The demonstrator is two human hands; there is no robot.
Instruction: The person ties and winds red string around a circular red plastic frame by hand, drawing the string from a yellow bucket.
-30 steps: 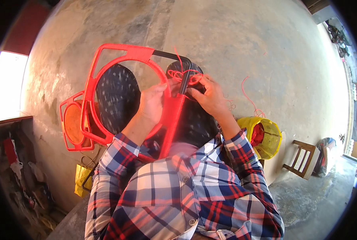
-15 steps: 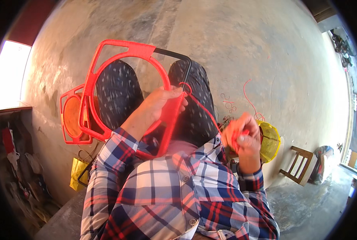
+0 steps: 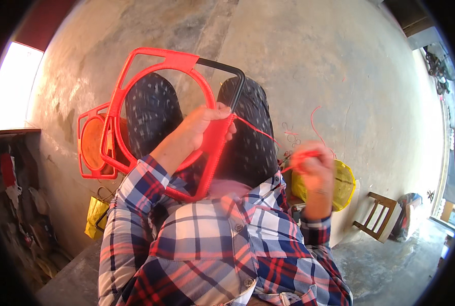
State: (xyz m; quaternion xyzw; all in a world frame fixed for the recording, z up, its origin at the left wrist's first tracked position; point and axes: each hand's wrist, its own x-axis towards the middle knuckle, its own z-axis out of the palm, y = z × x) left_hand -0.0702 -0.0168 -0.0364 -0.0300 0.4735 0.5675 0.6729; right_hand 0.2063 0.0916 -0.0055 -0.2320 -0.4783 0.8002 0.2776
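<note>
The floor [image 3: 288,56] in front of me was hard, grey and brown, with light, shiny patches. On my right lay a curly red string [image 3: 312,120] and some tiny loops [image 3: 291,134]. A yellow tub [image 3: 343,186] and a little wooden thing with slats [image 3: 374,217] sat there too. A yellow bag [image 3: 95,218] was on my left.

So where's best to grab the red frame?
On the red frame, likely the bare black bar at the far-right corner, with the grip coming from the far side, opposite the wearer: it's slim, exposed and clear of the left hand and red cord.
</note>
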